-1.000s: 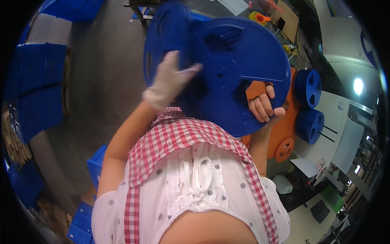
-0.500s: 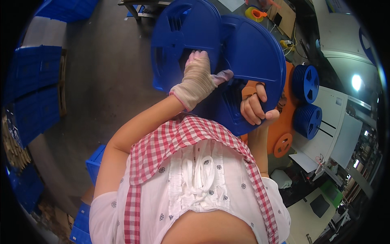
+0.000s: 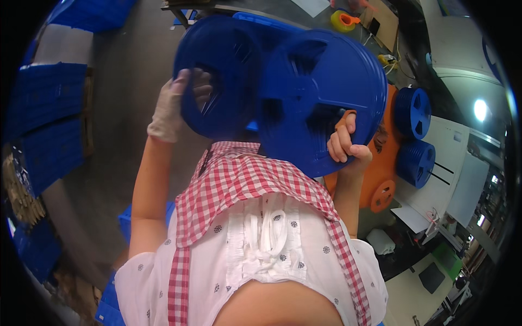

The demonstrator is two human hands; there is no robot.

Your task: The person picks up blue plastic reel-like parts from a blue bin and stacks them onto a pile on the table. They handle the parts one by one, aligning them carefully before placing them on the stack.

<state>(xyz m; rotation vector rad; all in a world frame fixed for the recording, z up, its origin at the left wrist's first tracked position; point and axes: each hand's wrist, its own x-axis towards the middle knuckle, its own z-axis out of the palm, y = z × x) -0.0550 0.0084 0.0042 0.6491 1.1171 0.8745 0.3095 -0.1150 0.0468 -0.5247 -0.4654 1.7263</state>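
Observation:
Two blue plastic reels stand side by side in front of my chest, both with cut-out windows. My gloved left hand (image 3: pixel 173 103) grips the outer edge of the left blue reel (image 3: pixel 228 103), its fingers showing through a window and somewhat blurred. On the other side my bare right hand (image 3: pixel 346 142) curls its fingers through a window of the right blue reel (image 3: pixel 326 76), thumb at the rim. Several rims stack closely at that reel's right edge. An orange patch shows by my right fingers; I cannot tell what it is.
To the right, two stacks of blue reels (image 3: pixel 416 111) stand beside an orange surface (image 3: pixel 375 174). A tape roll (image 3: pixel 343 22) lies on the far bench. Blue crates (image 3: pixel 46 92) are piled at the left, and a blue bin (image 3: pixel 255 22) sits behind the reels.
My left hand has moved from between the reels to the left reel's outer edge. That reel has shifted left and down, uncovering more of the right reel. My right hand keeps its grip.

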